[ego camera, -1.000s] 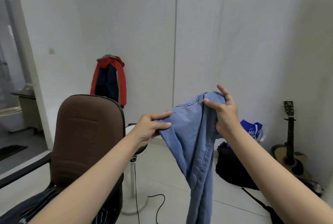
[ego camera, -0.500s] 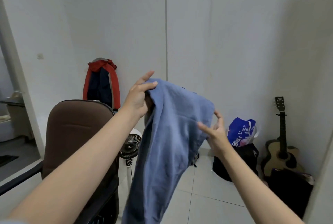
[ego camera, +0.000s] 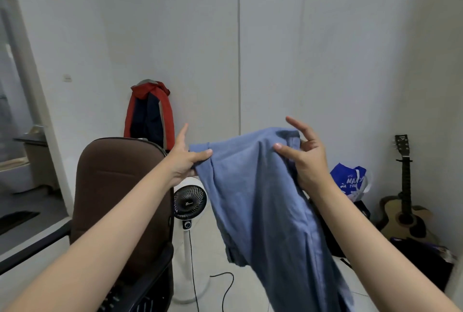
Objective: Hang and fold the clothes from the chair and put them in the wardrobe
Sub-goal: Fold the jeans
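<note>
Both hands (ego camera: 184,161) (ego camera: 307,161) pinching blue trousers (ego camera: 263,199), legs cut off below frame.

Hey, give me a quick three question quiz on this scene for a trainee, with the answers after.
1. True or false: both hands grip the blue garment.
2. What stands between the chair and the garment: A guitar, B fan, C bag?
3. Fill in: the guitar leans at the far ____ of the view.

Key: 1 true, left hand and right hand pinch its top edge; 2 B, fan; 3 right.
</note>
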A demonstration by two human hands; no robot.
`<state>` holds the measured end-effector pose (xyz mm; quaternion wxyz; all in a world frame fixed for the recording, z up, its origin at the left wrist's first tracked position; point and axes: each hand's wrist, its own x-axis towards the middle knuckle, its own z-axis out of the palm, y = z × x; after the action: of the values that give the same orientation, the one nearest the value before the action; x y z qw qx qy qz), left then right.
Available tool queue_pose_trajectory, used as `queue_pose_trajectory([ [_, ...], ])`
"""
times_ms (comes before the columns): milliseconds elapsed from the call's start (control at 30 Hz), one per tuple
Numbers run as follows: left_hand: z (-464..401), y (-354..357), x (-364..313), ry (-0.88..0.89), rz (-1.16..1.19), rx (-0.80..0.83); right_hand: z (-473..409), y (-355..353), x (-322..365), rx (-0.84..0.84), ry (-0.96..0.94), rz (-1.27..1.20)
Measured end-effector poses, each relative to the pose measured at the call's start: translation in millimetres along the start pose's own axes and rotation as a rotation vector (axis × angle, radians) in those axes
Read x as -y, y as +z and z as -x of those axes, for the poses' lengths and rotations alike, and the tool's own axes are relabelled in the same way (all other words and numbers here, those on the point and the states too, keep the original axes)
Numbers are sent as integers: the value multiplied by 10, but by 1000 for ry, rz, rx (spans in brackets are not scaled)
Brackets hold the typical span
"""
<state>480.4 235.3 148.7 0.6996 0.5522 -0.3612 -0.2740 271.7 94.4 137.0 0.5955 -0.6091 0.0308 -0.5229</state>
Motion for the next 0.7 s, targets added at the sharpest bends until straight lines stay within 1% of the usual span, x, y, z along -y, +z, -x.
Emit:
queue_pose_trajectory([
  [67,23,37,1,-21,75,27,-23,-21,74,-49,10,-22],
  [133,41,115,48,-49,134,93,-44,-35,155,-88,12,-74],
  [233,140,290,197,-62,82,251,-80,-25,237,-108,-24,-102],
  [300,186,408,275,-12,75,318,-125,-22,262,-98,-54,-79],
  [333,186,458,291,30,88,318,-146,-31,272,-89,-59,-67],
  [400,151,539,262,112,84,247,-180,-79,274,-59,-46,-29],
  [467,102,581,212,179,32,146,-185,-185,259,-43,-35,83],
  [567,47,551,133,168,86,51,-181,-437,279,-61,-53,340],
  [600,38,532,96,166,123,24,-193,-535,296,-72,-38,369],
  [633,32,513,57,165,163,2,-196,-617,328,-90,-6,356],
  [700,27,508,-20,176,235,3,-205,-710,376,-164,57,245],
])
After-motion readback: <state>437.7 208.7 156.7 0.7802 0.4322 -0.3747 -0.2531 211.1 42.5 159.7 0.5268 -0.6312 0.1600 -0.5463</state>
